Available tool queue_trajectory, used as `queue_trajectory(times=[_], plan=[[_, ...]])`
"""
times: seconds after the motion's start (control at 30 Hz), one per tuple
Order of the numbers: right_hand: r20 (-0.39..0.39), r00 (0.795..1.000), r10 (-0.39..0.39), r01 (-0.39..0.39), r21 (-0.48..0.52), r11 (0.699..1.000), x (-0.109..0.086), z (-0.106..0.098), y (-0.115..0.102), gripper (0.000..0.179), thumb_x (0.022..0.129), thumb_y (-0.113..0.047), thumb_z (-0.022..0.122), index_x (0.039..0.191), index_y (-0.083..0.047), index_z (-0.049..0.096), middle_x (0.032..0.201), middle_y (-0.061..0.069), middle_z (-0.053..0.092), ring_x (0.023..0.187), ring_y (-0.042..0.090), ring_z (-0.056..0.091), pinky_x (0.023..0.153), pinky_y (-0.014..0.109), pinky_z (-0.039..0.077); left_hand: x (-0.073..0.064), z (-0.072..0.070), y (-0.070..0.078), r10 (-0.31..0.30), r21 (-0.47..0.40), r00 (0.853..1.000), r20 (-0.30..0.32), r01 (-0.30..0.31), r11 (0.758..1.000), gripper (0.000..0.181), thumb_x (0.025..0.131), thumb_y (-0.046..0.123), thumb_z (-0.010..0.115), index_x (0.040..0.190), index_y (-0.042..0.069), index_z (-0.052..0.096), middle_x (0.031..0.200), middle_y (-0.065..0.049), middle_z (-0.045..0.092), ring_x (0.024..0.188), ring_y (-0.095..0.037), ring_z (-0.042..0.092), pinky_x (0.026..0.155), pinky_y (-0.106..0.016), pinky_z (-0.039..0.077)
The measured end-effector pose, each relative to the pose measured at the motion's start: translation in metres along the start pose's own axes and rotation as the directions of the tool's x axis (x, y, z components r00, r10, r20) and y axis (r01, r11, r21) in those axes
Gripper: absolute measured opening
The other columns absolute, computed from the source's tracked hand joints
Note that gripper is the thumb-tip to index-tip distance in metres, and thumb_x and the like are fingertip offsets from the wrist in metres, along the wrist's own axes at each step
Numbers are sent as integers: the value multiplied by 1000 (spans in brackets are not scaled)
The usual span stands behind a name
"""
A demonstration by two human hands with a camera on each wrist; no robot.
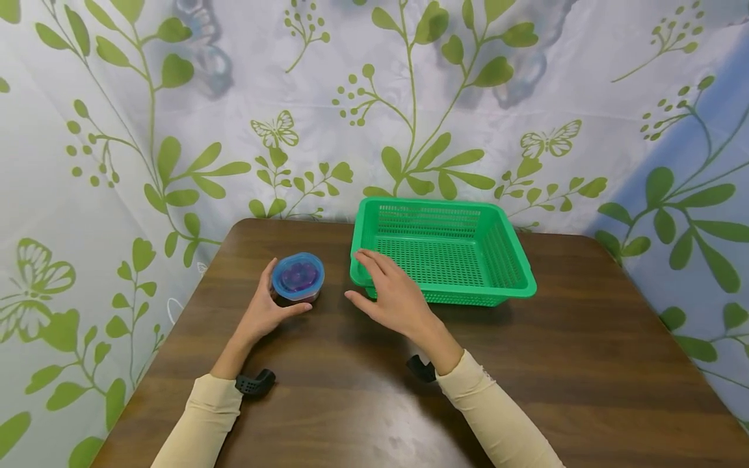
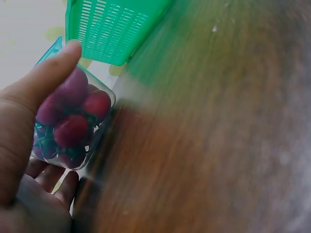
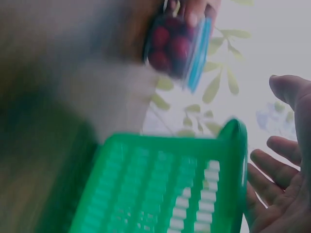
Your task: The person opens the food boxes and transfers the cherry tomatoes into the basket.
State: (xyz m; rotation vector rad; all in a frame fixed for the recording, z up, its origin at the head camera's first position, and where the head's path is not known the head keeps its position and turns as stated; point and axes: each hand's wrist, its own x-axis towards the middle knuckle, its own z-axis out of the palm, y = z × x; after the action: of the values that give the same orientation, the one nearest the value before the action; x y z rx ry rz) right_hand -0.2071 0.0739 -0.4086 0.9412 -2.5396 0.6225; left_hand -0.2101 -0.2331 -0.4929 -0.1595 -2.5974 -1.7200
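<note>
My left hand holds a small clear plastic tub on the left of the table, thumb on its near side and fingers round its left side. The tub has a blue lid, and several round red fruits with green bits among them show through its wall. My right hand is above the table by the near left corner of a green plastic basket. Its fingers are spread and loosely bent, and nothing is in them. In the right wrist view the palm faces the basket's rim.
The basket has slotted walls and stands at the back middle of the brown wooden table. A white curtain with green leaves and butterflies hangs right behind the table and along both sides. A black band sits at the left wrist.
</note>
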Motion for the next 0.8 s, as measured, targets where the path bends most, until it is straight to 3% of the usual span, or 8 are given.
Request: queue_trajectory(times=[0.2,0.3,0.43,0.53,0.8], plan=[[31,995,-97,98,-28,995,7,22,-17,71,97,-47,69,154,-12,47,154,7,51,141,24,51,110,42,50,-1,0,-3,15,-10,1000,-7,-15,1000,124,86,26,87,166,19,-7,168,-23,20,153,-46,27,122,-66,22],[25,989,-147,149,-60,987,13,31,-26,68,97,-43,72,151,-10,49,149,7,55,137,23,55,108,39,52,-4,-3,9,8,-39,1000,1,-8,999,119,88,19,84,166,13,-6,166,-25,23,153,-46,26,123,-65,21],[24,982,-186,187,-90,978,19,40,-35,62,97,-36,74,148,-9,53,144,7,59,135,22,57,108,35,52,-3,-7,12,-15,-60,999,42,17,998,118,88,13,84,165,10,-5,166,-27,23,154,-47,22,124,-65,19],[31,983,-179,181,-83,980,23,46,-41,58,96,-30,75,146,-9,56,142,6,61,134,21,57,106,34,53,1,-9,0,-8,-61,998,67,12,998,117,87,15,85,166,13,-3,168,-23,21,155,-46,21,124,-65,19],[79,989,-128,134,-79,988,27,64,-46,48,96,-25,76,140,-10,62,135,4,66,133,20,58,107,31,52,1,-11,-8,3,-66,996,93,3,998,112,87,19,85,165,8,7,168,-19,26,154,-44,24,125,-63,19]])
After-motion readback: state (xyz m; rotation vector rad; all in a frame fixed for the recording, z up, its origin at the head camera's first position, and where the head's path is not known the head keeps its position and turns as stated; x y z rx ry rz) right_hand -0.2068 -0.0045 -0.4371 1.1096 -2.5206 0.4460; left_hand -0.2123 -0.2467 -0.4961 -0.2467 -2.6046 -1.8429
